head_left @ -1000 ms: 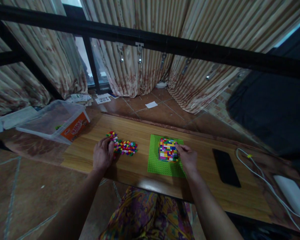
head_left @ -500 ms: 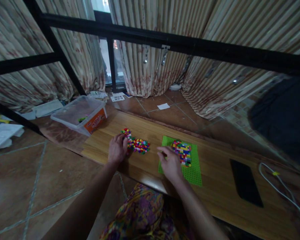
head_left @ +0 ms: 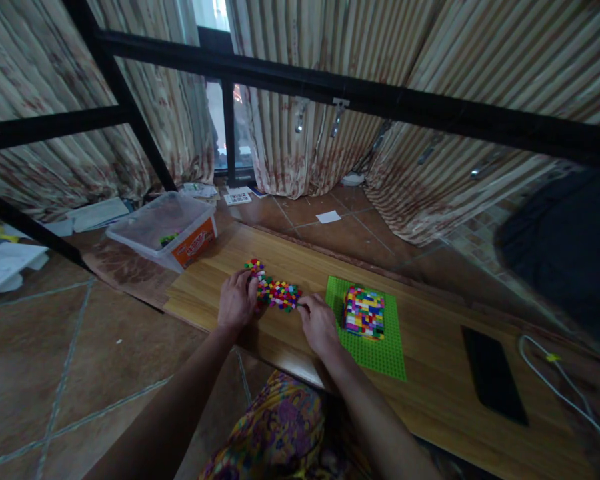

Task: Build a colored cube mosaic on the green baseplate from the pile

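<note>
A loose pile of small coloured toy bricks [head_left: 279, 294] lies on the wooden board. At the pile's left side is my left hand [head_left: 237, 300], its fingers curled in and touching the bricks; what lies between them is hidden. My right hand [head_left: 319, 324] reaches the pile's right edge with thumb and forefinger pinched together, and anything in that pinch is too small to make out. Just right of it, a green baseplate [head_left: 373, 360] carries a built-up rectangular block of multicoloured bricks [head_left: 364, 312], untouched by either hand.
A clear plastic box [head_left: 145, 223] with an orange label and some green pieces inside stands at the board's far left. A black phone-like slab [head_left: 494, 375] and a white cable [head_left: 563, 370] lie to the right. A dark metal frame [head_left: 300, 80] crosses above the board.
My right hand has moved left from over the baseplate to the loose pile, uncovering the built block. My left hand has stayed by the pile. The view has shifted slightly.
</note>
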Demonstrator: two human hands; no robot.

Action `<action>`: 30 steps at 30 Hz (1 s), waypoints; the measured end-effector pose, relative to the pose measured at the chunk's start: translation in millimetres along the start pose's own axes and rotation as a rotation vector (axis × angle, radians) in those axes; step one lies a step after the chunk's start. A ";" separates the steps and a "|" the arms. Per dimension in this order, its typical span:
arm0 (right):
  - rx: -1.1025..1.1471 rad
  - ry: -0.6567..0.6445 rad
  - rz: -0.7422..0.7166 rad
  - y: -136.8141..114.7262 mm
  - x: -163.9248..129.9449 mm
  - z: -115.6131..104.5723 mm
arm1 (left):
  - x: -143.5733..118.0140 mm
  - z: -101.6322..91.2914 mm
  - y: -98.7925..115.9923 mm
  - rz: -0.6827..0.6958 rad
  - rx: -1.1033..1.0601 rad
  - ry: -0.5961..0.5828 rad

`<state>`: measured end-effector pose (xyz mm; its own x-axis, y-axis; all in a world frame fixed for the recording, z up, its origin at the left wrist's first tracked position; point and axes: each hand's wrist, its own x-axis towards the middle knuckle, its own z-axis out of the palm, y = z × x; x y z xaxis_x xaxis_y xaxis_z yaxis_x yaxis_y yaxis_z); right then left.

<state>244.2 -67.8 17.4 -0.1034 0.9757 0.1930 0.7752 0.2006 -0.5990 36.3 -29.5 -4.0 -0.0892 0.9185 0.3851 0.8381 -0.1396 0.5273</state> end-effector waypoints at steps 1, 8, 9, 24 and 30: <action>0.037 0.011 -0.001 0.1 -4.0 -4.5 | 0.0 0.0 -0.3 0.003 0.001 0.001; 0.295 0.117 0.065 22.8 -41.5 -68.1 | 2.9 1.2 -3.3 0.031 0.011 0.000; 0.293 0.143 0.083 30.3 -44.5 -79.6 | 3.2 1.2 -3.3 0.030 0.012 -0.003; -0.214 0.156 0.079 88.5 -26.2 -125.5 | 3.6 -1.3 -1.5 0.020 0.010 -0.011; -0.316 0.112 0.025 96.2 -25.9 -124.0 | 4.0 -2.7 0.0 0.016 0.022 -0.029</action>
<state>398.7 -84.6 51.2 -0.0263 0.9607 0.2765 0.9334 0.1226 -0.3371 34.4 -26.8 -0.5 -0.0606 0.9267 0.3708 0.8507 -0.1463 0.5049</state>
